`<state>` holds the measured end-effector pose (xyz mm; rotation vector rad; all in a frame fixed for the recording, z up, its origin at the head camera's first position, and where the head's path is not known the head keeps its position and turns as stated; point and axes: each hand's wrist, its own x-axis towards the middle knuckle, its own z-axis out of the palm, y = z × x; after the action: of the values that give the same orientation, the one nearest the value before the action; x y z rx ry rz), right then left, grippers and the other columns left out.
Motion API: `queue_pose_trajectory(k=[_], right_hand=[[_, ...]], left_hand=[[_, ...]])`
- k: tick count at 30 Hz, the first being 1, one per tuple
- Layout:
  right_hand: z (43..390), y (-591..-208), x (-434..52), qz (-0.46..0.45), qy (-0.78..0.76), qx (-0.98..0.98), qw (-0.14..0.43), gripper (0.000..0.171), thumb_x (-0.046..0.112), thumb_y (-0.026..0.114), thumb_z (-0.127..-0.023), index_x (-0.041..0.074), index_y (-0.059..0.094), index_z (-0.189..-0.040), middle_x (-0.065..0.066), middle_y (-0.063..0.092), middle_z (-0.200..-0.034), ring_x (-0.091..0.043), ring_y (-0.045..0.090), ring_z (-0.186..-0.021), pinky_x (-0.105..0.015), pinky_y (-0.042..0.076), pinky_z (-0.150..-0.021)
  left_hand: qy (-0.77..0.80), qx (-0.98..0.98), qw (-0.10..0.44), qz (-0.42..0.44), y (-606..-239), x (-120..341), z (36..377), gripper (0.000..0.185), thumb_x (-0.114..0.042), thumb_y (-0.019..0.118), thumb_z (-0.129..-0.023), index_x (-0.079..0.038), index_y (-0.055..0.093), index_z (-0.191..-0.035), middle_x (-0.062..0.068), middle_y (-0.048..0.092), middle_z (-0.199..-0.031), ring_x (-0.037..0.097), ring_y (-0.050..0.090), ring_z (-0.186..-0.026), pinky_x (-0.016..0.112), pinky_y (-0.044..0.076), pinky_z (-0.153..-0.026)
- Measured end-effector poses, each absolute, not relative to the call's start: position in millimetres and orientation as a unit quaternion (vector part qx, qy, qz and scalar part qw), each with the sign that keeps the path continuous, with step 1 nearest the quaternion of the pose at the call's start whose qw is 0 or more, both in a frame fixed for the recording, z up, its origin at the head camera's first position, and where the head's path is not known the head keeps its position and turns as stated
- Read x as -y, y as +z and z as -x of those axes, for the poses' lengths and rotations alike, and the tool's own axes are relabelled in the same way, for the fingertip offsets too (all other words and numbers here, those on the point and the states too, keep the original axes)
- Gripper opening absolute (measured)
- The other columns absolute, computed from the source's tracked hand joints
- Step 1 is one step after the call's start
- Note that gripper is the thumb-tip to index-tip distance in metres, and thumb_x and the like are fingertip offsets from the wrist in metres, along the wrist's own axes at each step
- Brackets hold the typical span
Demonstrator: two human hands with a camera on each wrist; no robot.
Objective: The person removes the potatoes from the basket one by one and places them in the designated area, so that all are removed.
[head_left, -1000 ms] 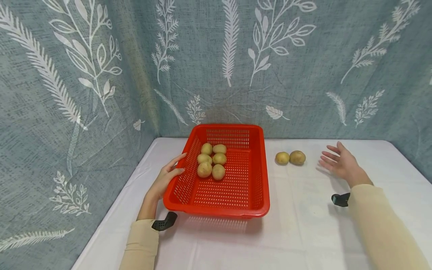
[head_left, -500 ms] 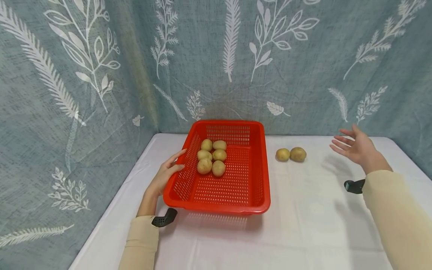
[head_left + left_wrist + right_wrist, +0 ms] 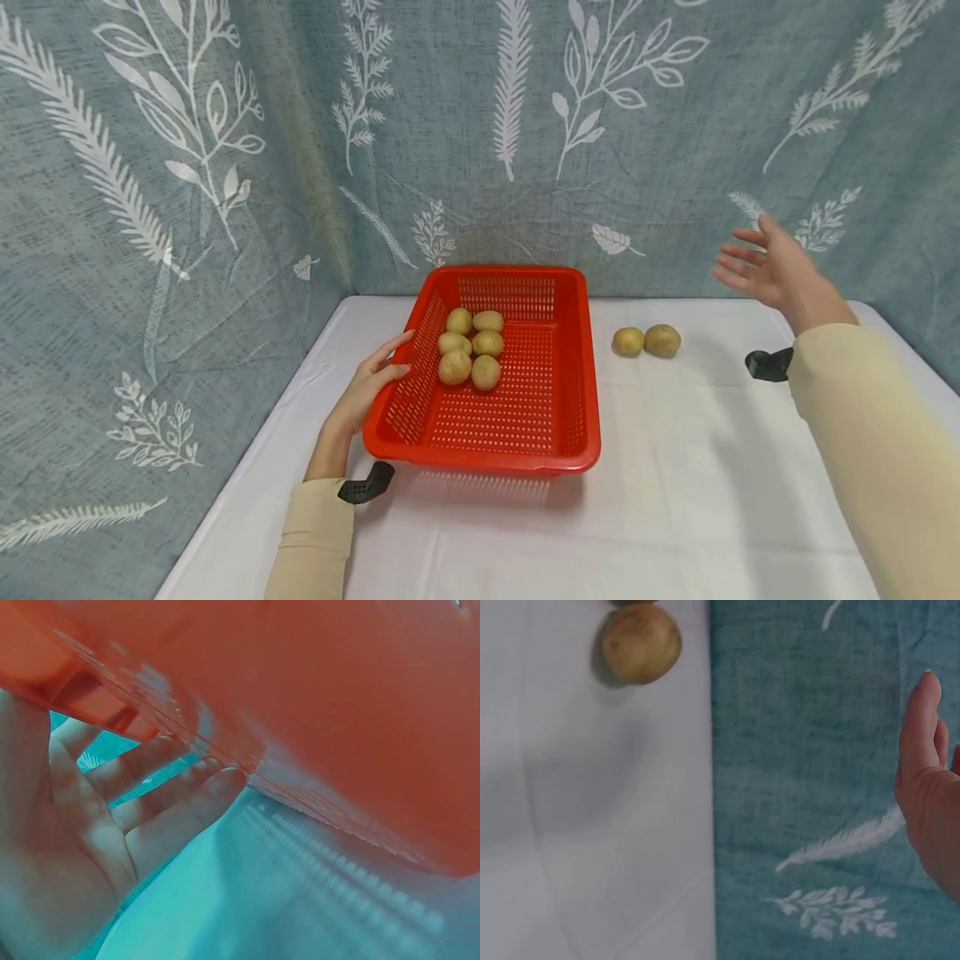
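A red plastic basket (image 3: pixel 517 417) with slotted walls stands on the white-covered table. Several potatoes (image 3: pixel 486 372) are grouped in its left half. At the basket's left rim, my left hand (image 3: pixel 358 402) grips the edge; in the left wrist view its fingers (image 3: pixel 184 806) touch the outer wall beneath the rim. To the right of the basket lie two potatoes side by side, a small yellow one (image 3: pixel 627 341) and a browner one (image 3: pixel 662 340). My right hand (image 3: pixel 780 271) is raised in the air right of and beyond these, fingers extended, holding nothing.
A blue-green curtain (image 3: pixel 660 225) with white leaf prints hangs behind the table and along its left side. The white tablecloth (image 3: pixel 667 500) extends in front of and right of the basket. A dark wrist camera (image 3: pixel 366 483) sits on each forearm.
My right hand first moved right, away from the two loose potatoes, then rose higher and slightly back left. The left hand, basket and potatoes stay in place; the head view has tilted slightly.
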<state>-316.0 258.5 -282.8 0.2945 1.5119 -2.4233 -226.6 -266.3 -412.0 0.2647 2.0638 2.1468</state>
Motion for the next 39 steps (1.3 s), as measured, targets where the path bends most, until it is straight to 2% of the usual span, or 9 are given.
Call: queue_pose_trajectory(k=[4,8,11,16,25,33,39], right_hand=[[321,-273,-245,-0.086,-0.836,-0.527,0.128,0.076,0.055,0.046,-0.091,0.028,0.013,-0.153,0.004,0.031,-0.140,-0.016,0.011,-0.142,-0.031,0.038,-0.100],[325,-268,-230,-0.074,-0.834,-0.532,0.125,0.073,0.054,0.044,-0.092,0.027,0.014,-0.153,0.001,0.015,-0.154,-0.017,0.011,-0.142,-0.031,0.032,-0.105],[327,-267,-218,-0.071,-0.832,-0.536,0.127,0.074,0.055,0.042,-0.093,0.026,0.012,-0.154,0.001,0.005,-0.157,-0.017,0.009,-0.143,-0.032,0.027,-0.108],[327,-265,-190,-0.063,-0.823,-0.550,0.126,0.073,0.055,0.038,-0.094,0.022,0.014,-0.154,-0.003,0.008,-0.157,-0.020,0.012,-0.142,-0.035,0.026,-0.109],[329,-266,-130,-0.039,-0.810,-0.569,0.134,0.069,0.052,0.036,-0.097,0.015,0.021,-0.153,-0.011,0.020,-0.153,-0.027,0.024,-0.139,-0.038,0.033,-0.105],[332,-273,-89,-0.018,-0.811,-0.565,0.152,0.066,0.049,0.034,-0.099,0.011,0.025,-0.151,-0.015,0.023,-0.150,-0.030,0.027,-0.136,-0.040,0.036,-0.103],[333,-278,-63,-0.021,-0.818,-0.552,0.159,0.065,0.050,0.035,-0.099,0.010,0.029,-0.149,-0.016,0.028,-0.147,-0.031,0.034,-0.131,-0.042,0.040,-0.099]], left_hand=[[0.716,-0.688,0.076,-0.091,-412,266,227,0.056,-0.007,0.043,-0.097,-0.011,0.027,-0.151,0.027,0.039,-0.132,0.028,0.057,-0.100,0.036,0.053,-0.077],[0.717,-0.687,0.075,-0.090,-411,267,227,0.056,-0.007,0.043,-0.097,-0.012,0.028,-0.150,0.026,0.039,-0.133,0.029,0.057,-0.101,0.036,0.054,-0.077],[0.719,-0.685,0.077,-0.088,-410,267,226,0.056,-0.007,0.043,-0.097,-0.012,0.028,-0.150,0.027,0.039,-0.133,0.029,0.057,-0.101,0.036,0.054,-0.076],[0.719,-0.685,0.078,-0.087,-411,268,225,0.056,-0.006,0.043,-0.097,-0.012,0.028,-0.151,0.026,0.039,-0.132,0.027,0.058,-0.100,0.036,0.054,-0.076],[0.720,-0.685,0.075,-0.083,-413,269,226,0.056,-0.007,0.044,-0.097,-0.012,0.029,-0.150,0.025,0.039,-0.134,0.027,0.057,-0.101,0.036,0.053,-0.077],[0.718,-0.686,0.080,-0.088,-413,267,226,0.056,-0.007,0.044,-0.097,-0.013,0.028,-0.151,0.025,0.039,-0.134,0.030,0.056,-0.103,0.038,0.053,-0.077],[0.719,-0.685,0.078,-0.087,-411,268,225,0.056,-0.006,0.042,-0.097,-0.012,0.028,-0.151,0.026,0.039,-0.133,0.031,0.056,-0.103,0.039,0.054,-0.076]])
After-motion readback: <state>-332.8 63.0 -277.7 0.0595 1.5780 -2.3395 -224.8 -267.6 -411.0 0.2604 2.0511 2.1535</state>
